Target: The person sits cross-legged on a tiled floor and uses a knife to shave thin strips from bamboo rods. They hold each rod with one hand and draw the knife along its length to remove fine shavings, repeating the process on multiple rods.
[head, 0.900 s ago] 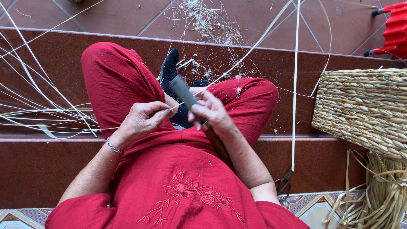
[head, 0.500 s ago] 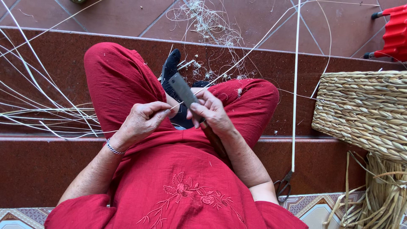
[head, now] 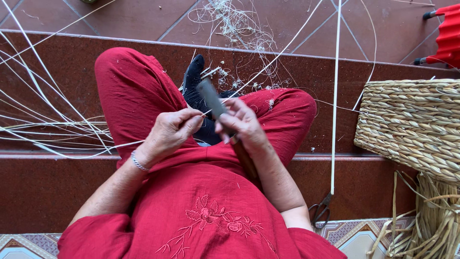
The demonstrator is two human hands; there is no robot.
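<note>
Red-brown tiled steps (head: 57, 192) form the work surface, with the seated person's legs in red trousers (head: 129, 91) crossing them. Far left, a spread of pale cane strips (head: 43, 124) lies along the step. Left hand (head: 167, 134): fingers pinched on one thin cane strip (head: 120, 145) that runs left from the hand. Right hand (head: 242, 127): clenched around the wooden handle of a knife (head: 213, 100), blade pointing to the far side, just beside the left fingertips. Loose shavings (head: 235, 29) lie on the far floor. Scissors (head: 318, 213) rest near the right elbow. A woven basket (head: 412, 124) stands at right, above a bundle of straw (head: 426, 230).
</note>
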